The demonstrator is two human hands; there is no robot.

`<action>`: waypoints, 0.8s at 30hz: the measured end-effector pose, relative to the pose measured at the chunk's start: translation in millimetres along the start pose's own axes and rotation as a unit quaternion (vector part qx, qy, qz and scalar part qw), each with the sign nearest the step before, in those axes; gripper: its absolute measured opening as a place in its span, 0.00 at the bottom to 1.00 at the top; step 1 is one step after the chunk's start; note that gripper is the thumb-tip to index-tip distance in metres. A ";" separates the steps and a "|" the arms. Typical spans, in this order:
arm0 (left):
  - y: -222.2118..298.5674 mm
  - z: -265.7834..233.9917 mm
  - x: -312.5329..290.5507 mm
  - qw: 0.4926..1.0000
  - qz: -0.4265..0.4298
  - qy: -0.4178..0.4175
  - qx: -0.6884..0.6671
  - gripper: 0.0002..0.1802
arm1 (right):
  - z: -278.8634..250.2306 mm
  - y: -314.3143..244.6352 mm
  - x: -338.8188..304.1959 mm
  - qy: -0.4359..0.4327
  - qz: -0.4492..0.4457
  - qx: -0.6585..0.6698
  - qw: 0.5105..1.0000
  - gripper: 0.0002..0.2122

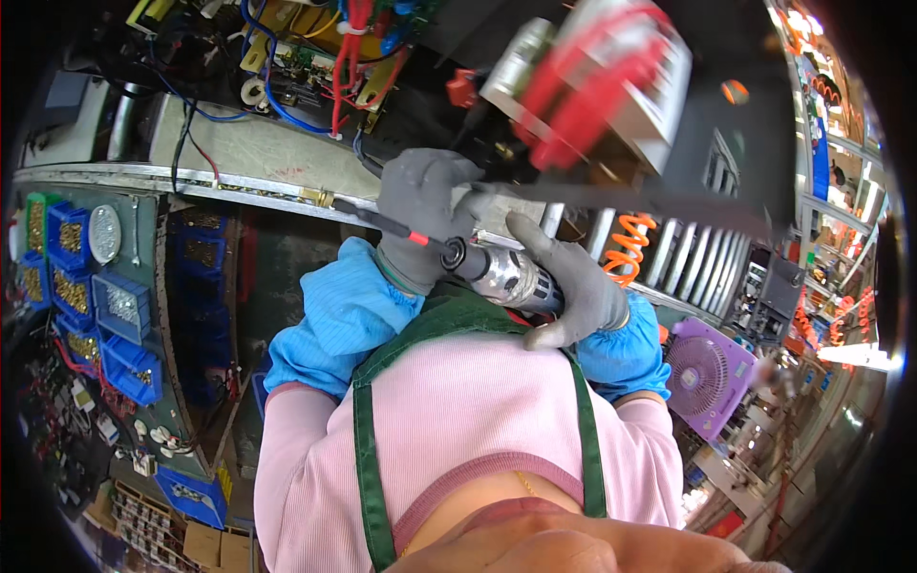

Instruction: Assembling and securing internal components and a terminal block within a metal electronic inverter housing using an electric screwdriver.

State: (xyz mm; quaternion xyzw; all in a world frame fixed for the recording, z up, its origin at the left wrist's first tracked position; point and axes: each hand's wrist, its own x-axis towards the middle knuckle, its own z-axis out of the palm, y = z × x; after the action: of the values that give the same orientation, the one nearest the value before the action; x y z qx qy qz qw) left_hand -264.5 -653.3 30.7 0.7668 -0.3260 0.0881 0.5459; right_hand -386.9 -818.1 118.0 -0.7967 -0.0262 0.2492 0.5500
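My right hand (587,286), in a grey glove, is wrapped round the silver-and-black body of a power screwdriver (506,275). Its long dark shaft (382,222), marked with a red band, points to the upper left. Near the shaft's tip is a small brass-coloured piece (313,196) at the metal edge of the bench. My left hand (420,196), also gloved in grey, has its fingers curled next to the shaft and the driver's head; whatever they hold is hidden. Beyond it lies an open unit with boards and red, blue and black wires (344,67).
At the upper right, a blurred red-and-white object (611,76) stands over a dark panel (745,124). An orange coiled hose (628,250) hangs beside metal rollers (697,263). Blue bins of small fasteners (72,286) line the left; a purple fan (707,374) is at right.
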 end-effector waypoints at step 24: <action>15.0 8.3 -12.3 0.985 -0.083 -0.009 0.150 0.15 | -24.6 76.9 -86.1 0.086 -0.004 -0.033 0.996 0.42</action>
State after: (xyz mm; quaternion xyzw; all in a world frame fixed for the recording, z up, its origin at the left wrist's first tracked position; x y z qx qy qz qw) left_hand -284.8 -658.7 33.1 0.8650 -0.2492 0.0832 0.4275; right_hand -469.6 -896.8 88.0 -0.8330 0.0096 0.1761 0.5244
